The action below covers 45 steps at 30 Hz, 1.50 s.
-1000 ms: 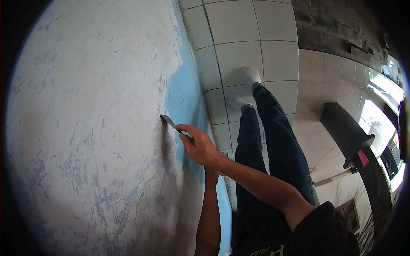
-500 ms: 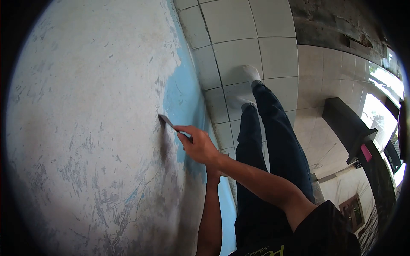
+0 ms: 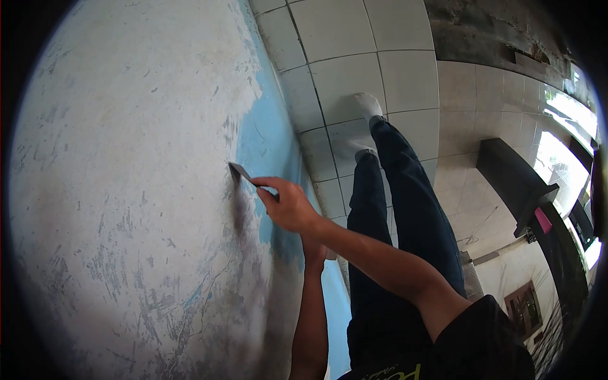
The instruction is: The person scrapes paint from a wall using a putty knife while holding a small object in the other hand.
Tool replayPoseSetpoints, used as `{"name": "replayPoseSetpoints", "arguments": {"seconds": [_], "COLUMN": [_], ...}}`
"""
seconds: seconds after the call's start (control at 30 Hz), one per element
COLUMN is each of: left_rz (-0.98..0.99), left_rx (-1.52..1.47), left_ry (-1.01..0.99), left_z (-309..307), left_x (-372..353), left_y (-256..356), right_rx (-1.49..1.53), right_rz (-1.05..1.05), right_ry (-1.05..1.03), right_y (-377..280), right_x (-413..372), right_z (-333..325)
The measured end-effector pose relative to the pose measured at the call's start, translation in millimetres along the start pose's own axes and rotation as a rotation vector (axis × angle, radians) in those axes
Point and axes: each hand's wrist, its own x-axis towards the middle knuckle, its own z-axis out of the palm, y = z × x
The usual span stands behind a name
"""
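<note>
My right hand (image 3: 288,206) is closed around the handle of a scraper (image 3: 241,173). The thin blade meets the wall (image 3: 145,164) where scuffed whitish surface borders a strip of light blue paint (image 3: 269,136). Behind and below the right wrist is my left hand (image 3: 314,251), close to the lower blue part of the wall. Its fingers are mostly hidden by the right hand and forearm. A small pale edge shows beside it, too little to name.
Pale floor tiles (image 3: 345,82) run along the foot of the wall. My legs (image 3: 411,190) in dark trousers stand on them. To the right are a dark curved ledge (image 3: 506,174) with a pink item (image 3: 543,220), and a brown-framed opening (image 3: 524,308).
The scraper and my right hand have shifted slightly up and left in the picture, while the whole view has moved a little too. The right hand keeps its grip.
</note>
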Motion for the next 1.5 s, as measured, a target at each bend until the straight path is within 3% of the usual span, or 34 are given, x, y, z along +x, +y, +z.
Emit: {"name": "replayPoseSetpoints", "arguments": {"seconds": [0.27, 0.33, 0.47, 0.57, 0.67, 0.77, 0.93, 1.07, 1.17, 1.2, 1.3, 1.33, 1.43, 1.5], "left_rz": [-0.011, -0.068, 0.000, -0.041, -0.071, -0.034, -0.093, 0.000, -0.038, -0.074, -0.039, -0.005, -0.036, -0.079], "left_rx": [0.053, 0.071, 0.036, 0.097, 0.034, 0.022, -0.015, 0.029, 0.057, 0.020, -0.153, -0.223, 0.031, 0.022], "left_ry": [-0.070, 0.002, -0.045, -0.048, -0.022, -0.022, 0.027, 0.032, 0.017, 0.040, 0.050, 0.039, -0.084, -0.010], "left_z": [-7, 5, -7, 1, 7, -2, 13, 10, 6, 13, 17, 17, 0, 6], "left_x": [-1, -2, 6, -2, 1, 8, -2, -2, 2, 1, -1, -2, -2, -5], "left_y": [-1, 40, -7, 25, 43, 12, 59, 43, 17, 38, 50, 50, 32, 41], "right_rx": [0.031, 0.030, 0.037, 0.049, 0.054, 0.053, 0.048, 0.043, 0.021, -0.008, 0.028, 0.020, -0.004, -0.004], "right_rz": [0.022, 0.119, 0.152, 0.045, 0.171, 0.152, 0.133, 0.141, 0.075, -0.068, 0.158, 0.135, 0.057, -0.021], "right_ry": [-0.013, -0.037, -0.086, -0.012, -0.061, -0.069, -0.032, -0.079, -0.031, 0.065, -0.003, -0.022, -0.036, 0.007], "right_y": [0, -7, -15, -1, -7, -10, -1, -9, -4, 11, -3, -6, -7, 3], "right_x": [-3, 6, -9, 0, 14, -3, 18, 6, 3, 12, 29, 23, 4, 7], "right_z": [2, -3, -6, -1, -8, -6, -6, -10, -4, 3, -5, -6, -7, -2]}}
